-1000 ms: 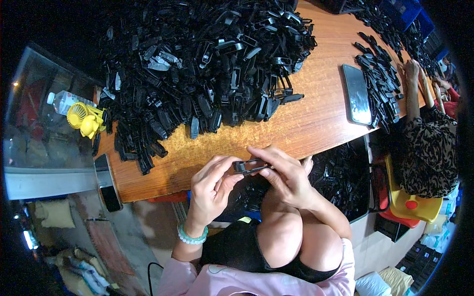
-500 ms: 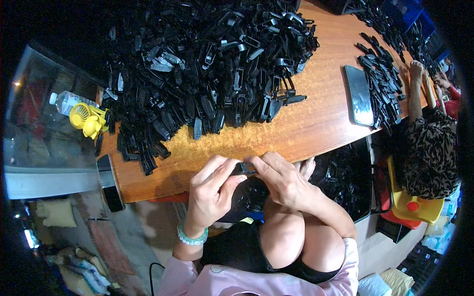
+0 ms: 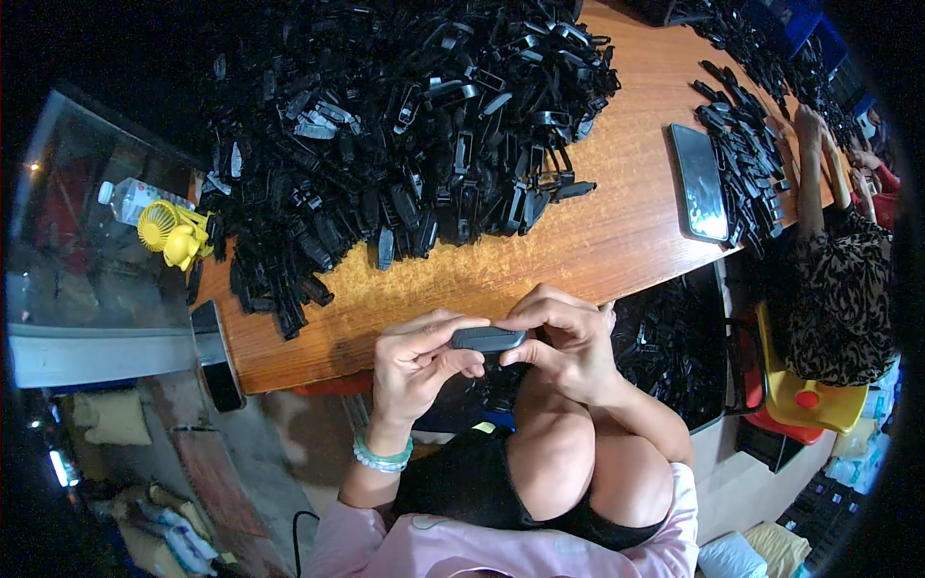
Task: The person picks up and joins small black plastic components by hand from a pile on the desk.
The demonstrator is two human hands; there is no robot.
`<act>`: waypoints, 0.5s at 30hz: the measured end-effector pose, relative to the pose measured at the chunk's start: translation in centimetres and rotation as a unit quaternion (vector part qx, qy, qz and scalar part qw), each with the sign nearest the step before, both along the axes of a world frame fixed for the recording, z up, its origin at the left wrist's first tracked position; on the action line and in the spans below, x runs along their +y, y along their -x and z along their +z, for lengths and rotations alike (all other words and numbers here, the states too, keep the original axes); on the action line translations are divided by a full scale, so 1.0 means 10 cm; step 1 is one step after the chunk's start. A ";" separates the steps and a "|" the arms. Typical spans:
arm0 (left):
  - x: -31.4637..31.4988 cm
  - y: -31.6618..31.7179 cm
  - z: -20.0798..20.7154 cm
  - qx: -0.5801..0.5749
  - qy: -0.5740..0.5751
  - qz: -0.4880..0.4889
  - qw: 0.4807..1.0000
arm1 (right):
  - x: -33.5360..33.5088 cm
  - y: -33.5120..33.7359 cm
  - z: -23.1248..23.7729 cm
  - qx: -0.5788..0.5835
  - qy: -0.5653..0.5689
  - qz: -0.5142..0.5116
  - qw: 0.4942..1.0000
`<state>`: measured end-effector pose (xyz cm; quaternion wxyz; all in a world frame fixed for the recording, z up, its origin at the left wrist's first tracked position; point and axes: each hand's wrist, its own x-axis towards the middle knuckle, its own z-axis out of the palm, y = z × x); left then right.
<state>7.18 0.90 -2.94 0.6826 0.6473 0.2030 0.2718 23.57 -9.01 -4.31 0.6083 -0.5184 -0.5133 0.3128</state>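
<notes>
Between my two hands, just in front of the table's near edge, is a small dark grey oblong plastic piece (image 3: 488,339) with rounded ends. My left hand (image 3: 421,364) pinches its left end between thumb and fingers. The thumb and forefinger of my right hand (image 3: 568,345) grip the other end. The piece lies level, its broad grey face turned up. Beyond my hands, a large heap of black plastic pieces (image 3: 385,207) covers much of the wooden table (image 3: 462,279).
A dark-screened phone (image 3: 698,183) lies beside a smaller row of black pieces (image 3: 742,144). At the table's left edge are another phone (image 3: 218,358), a yellow fan (image 3: 173,234) and a clear bottle (image 3: 128,201). A co-worker (image 3: 836,299) sits at right by a yellow stool (image 3: 829,407).
The piece in my hands has turned, so its broad grey face now shows. My right hand has shifted slightly right, its thumb now visible below the piece.
</notes>
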 end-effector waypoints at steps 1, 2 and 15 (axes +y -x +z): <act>-0.02 0.00 -0.04 -0.014 0.026 0.005 1.000 | -0.01 -0.01 0.01 0.004 0.006 0.004 1.000; -0.04 0.00 -0.06 -0.028 0.052 0.010 0.998 | -0.02 -0.03 0.02 0.007 0.013 0.008 1.000; 0.54 -0.45 -0.16 0.292 -0.464 0.274 0.790 | 0.47 -0.68 -0.11 -0.434 0.082 -0.257 0.859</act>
